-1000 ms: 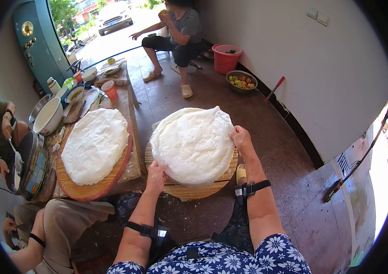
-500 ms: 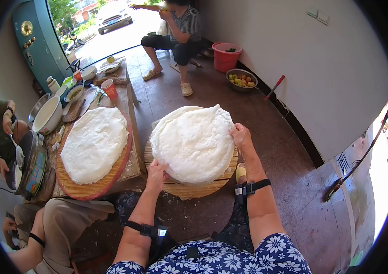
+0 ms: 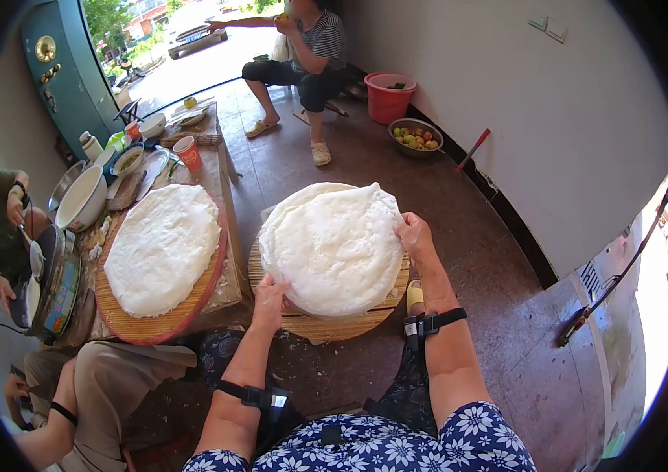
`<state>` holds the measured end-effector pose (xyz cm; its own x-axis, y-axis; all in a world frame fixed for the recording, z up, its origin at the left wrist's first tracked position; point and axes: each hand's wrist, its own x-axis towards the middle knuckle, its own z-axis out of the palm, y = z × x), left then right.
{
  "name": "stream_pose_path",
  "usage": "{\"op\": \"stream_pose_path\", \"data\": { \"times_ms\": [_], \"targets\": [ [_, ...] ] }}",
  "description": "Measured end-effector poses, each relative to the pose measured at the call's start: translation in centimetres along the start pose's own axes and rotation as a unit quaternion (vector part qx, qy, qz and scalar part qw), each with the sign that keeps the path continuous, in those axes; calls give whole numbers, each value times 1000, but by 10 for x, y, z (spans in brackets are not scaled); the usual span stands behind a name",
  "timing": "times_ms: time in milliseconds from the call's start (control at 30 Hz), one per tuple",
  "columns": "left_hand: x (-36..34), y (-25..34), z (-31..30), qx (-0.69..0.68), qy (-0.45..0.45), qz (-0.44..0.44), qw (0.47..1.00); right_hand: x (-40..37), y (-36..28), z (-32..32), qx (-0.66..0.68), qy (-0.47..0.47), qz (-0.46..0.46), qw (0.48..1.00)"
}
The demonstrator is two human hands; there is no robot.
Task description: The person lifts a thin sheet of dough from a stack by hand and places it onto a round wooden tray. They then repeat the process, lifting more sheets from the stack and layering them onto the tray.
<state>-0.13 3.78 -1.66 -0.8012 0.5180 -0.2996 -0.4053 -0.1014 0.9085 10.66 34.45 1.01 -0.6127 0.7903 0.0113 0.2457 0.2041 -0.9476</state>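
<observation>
A stack of thin, round white flatbreads (image 3: 334, 248) lies on a round slatted board (image 3: 334, 329) in front of me. My left hand (image 3: 272, 300) is closed on the stack's near-left edge, fingers partly hidden by the bread. At the right edge my right hand (image 3: 414, 237) pinches the rim, its fingertips partly out of sight. A small fold of the top sheet sticks up at the far right. To the left, another white flatbread pile (image 3: 162, 252) covers most of a second round board (image 3: 125, 321) on the table.
A co-worker at the left holds a ladle (image 3: 36, 259) over a round griddle (image 3: 55, 275). Bowls, a paper cup (image 3: 187, 153) and a batter basin (image 3: 82, 197) crowd the table. Beyond sit a person, a red bucket (image 3: 390, 101) and a fruit bowl (image 3: 415, 138). Someone's knee is at left.
My hands and the flatbread stack have barely moved. The seated person's outstretched arm has come down. The co-worker's ladle has shifted slightly over the griddle.
</observation>
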Motion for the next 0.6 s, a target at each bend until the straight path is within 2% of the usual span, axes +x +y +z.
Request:
{"op": "stream_pose_path", "data": {
  "times_ms": [600],
  "targets": [
    [8, -9, -8, 38, -16, 10, 999, -5, -10, -2, -34, -8, 1, 999]
  ]
}}
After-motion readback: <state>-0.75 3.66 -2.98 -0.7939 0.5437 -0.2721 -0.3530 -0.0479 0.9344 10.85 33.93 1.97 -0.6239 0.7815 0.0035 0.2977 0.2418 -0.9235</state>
